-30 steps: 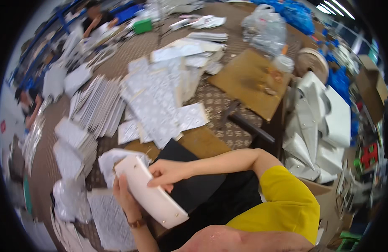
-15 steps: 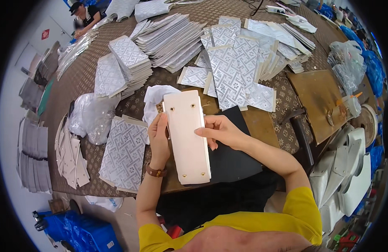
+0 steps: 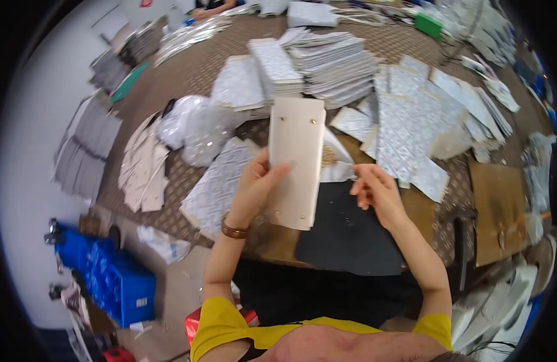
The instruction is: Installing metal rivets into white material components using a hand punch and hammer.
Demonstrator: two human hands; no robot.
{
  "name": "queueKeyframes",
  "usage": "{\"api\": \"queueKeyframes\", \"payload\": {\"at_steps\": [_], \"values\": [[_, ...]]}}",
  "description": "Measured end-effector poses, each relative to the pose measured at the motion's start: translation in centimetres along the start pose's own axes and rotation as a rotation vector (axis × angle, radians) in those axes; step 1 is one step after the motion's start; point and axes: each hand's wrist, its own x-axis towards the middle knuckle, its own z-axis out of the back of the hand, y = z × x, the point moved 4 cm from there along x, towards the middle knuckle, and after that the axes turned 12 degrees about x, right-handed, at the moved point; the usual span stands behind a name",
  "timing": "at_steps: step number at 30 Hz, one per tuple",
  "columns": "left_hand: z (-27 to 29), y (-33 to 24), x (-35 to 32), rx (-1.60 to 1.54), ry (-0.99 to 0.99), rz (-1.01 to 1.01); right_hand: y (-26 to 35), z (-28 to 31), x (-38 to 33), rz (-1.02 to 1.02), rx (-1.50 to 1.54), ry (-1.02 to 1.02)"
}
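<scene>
A long cream panel (image 3: 296, 157) with a small brass stud near each corner stands tilted upright in front of me. My left hand (image 3: 258, 187) grips its left edge, thumb across the face. Free of the panel, my right hand (image 3: 375, 190) hovers over the black mat (image 3: 351, 235), its fingers loosely bent and apart, with nothing visible in them. Close to those fingertips is a white cloth or bag (image 3: 339, 174) with small brass-coloured pieces (image 3: 331, 155) in it, partly hidden by the panel. Motion blurs the picture somewhat.
Silver patterned sheets (image 3: 405, 114) lie spread at the right, with a thick stack (image 3: 333, 66) behind. Clear plastic bags (image 3: 209, 133) and cream strips (image 3: 143, 166) lie to the left. A dark hammer-like tool (image 3: 461, 241) rests at the right. Blue bins (image 3: 128, 289) stand below the table's left edge.
My right hand has let go of the panel and moved away to the right. The left hand still holds the panel, now higher. The view has turned left, showing the brass pieces more.
</scene>
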Motion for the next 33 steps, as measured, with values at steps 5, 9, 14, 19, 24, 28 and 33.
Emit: {"api": "queueKeyframes", "payload": {"at_steps": [5,9,14,19,24,28,33], "values": [[17.2,-5.2,-2.1,0.425,-0.486,0.056,0.1,-0.3,-0.2,-0.030,-0.027,0.030],[41.1,-7.6,-7.4,1.417,-1.006,0.041,0.1,-2.9,0.2,-0.041,0.005,0.161],[22.6,-1.9,-1.8,0.739,-0.697,0.042,0.2,-0.3,0.5,-0.017,-0.057,0.111],[-2.0,-0.7,-0.9,0.457,0.165,-0.134,-0.4,-2.7,-0.8,0.030,-0.014,0.381],[-12.9,-2.2,-1.3,-0.060,0.633,0.139,-2.0,-2.8,-2.5,0.219,-0.109,0.631],[-15.8,-0.7,0.4,-0.184,0.497,-0.028,-3.2,-2.0,-2.0,0.093,-0.177,0.680],[-14.8,-1.0,0.0,-0.220,0.464,-0.080,-1.8,-4.0,-1.5,0.110,-0.209,0.636]]}}
